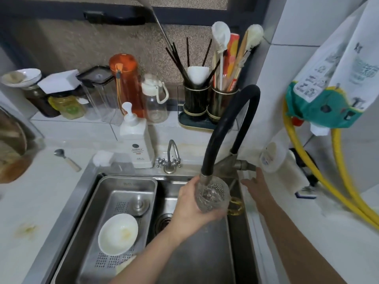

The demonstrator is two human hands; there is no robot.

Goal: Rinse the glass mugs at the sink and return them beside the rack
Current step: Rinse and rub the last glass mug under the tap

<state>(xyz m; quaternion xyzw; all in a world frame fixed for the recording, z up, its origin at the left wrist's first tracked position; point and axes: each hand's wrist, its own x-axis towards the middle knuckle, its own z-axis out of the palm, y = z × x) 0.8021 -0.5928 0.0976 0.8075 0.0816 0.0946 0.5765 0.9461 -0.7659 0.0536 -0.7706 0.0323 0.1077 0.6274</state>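
The white tabletop [51, 191] surrounds a stainless steel sink [235, 253] recessed at the centre of the view. A perforated steel drain tray [92, 232] sits in the left part of the sink and carries a white ceramic bowl [118, 233] with a faint stain. A black flexible hose faucet [221, 128] arches over from the right rear deck; its metal nozzle ends just above the right basin. A white pump bottle of detergent [139, 146] stands on the deck behind the tray.

Task item: one clear cut-pattern glass mug [212, 196] with an amber handle [235, 206] is positioned directly under the nozzle, mouth tilted up toward it. The nozzle tip appears to sit at or just inside the rim. The handle points right, away from the holding hand. Whether water is running cannot be confirmed.

Grip state: the left hand [192, 208] wraps the mug body from the left and below, fingers curled around the glass. The right hand [254, 183] is spread, fingers extended, near the faucet lever [244, 165] at the base of the faucet; contact with the lever cannot be confirmed.

Governing relation: the lever lies just ahead of the right fingertips, so the right hand is the nearer hand for flow control. The mug's long axis is nearly in line with the nozzle. Judgement: rinsing is in progress; return beside the rack is not yet done.
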